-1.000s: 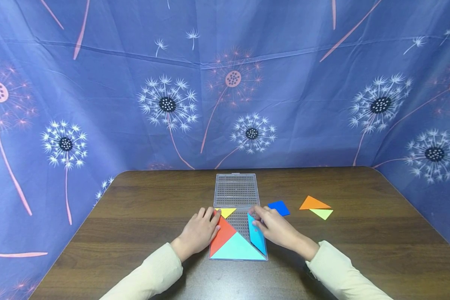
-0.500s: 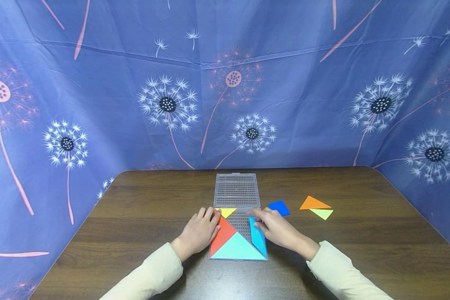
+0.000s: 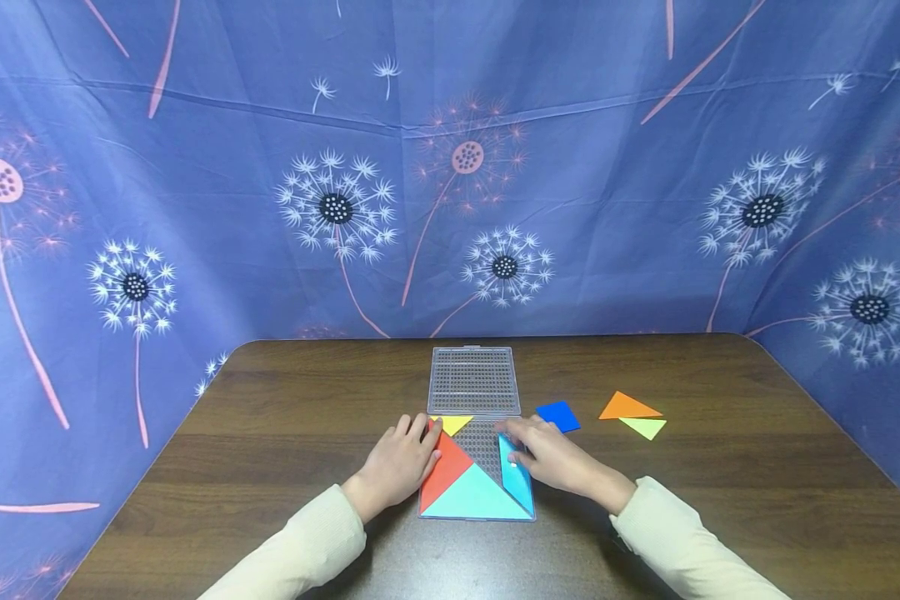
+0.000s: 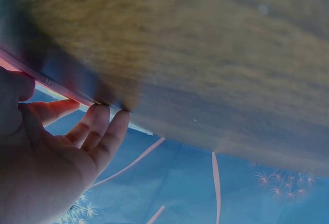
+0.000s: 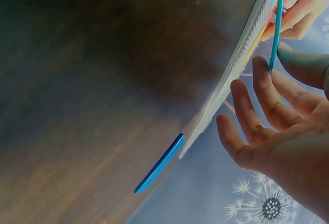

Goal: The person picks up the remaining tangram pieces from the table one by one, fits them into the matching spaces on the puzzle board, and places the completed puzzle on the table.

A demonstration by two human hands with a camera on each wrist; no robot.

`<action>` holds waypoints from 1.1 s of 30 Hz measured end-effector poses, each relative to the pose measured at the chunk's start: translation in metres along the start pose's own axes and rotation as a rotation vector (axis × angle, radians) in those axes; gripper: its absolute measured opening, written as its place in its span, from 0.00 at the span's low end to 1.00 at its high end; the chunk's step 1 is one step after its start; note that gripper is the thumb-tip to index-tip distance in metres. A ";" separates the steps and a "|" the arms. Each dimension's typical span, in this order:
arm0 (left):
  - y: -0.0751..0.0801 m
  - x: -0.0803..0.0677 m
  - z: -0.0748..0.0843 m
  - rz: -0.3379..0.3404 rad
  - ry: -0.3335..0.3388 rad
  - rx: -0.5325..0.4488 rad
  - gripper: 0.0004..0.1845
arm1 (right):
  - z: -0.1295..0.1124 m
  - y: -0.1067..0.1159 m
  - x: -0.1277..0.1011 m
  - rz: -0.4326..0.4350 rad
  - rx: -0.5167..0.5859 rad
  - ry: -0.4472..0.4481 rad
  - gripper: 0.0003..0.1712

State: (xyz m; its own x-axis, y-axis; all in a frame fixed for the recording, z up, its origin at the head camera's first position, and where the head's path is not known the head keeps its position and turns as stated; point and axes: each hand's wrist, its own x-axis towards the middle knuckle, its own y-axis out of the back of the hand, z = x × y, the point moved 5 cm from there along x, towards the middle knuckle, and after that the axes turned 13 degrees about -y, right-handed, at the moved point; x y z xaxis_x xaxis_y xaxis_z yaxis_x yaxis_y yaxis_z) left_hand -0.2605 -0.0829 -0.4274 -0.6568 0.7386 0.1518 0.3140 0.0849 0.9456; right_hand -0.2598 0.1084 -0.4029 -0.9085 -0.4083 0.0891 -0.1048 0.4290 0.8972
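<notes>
We see the right hand (image 3: 558,454) pinching the cyan piece (image 3: 515,477) between thumb and fingers, tilted at the right side of the case (image 3: 487,442). The left hand (image 3: 392,467) rests, fingers loosely extended, on the red triangle (image 3: 445,475) and the case's left edge. We find the aqua triangle (image 3: 476,497) along the near edge.

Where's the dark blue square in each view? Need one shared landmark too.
Head: dark blue square right of centre, on the table, right of the open case.
Left wrist: not in it.
Right wrist: just below and left of centre, nearly edge-on.
Shared landmark: the dandelion-print cloth, in all three.
</notes>
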 end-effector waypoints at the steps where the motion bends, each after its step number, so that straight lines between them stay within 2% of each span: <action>1: 0.000 0.000 0.000 0.000 0.000 -0.002 0.24 | 0.000 0.000 0.000 -0.001 -0.003 0.002 0.21; 12: 0.000 0.001 0.000 -0.036 0.006 -0.010 0.24 | 0.002 -0.003 0.001 -0.013 -0.013 -0.002 0.19; 20: 0.000 0.000 0.001 -0.020 -0.002 0.008 0.24 | 0.003 -0.007 0.002 -0.063 -0.023 -0.044 0.20; 33: -0.002 0.000 0.000 -0.005 -0.008 0.031 0.24 | 0.001 -0.006 -0.002 -0.081 -0.066 -0.025 0.21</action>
State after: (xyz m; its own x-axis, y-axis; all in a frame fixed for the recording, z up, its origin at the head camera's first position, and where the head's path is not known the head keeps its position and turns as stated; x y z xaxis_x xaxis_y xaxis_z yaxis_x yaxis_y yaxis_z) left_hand -0.2612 -0.0835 -0.4290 -0.6532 0.7433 0.1445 0.3315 0.1091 0.9371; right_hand -0.2581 0.1073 -0.4091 -0.9081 -0.4187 0.0050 -0.1521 0.3409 0.9277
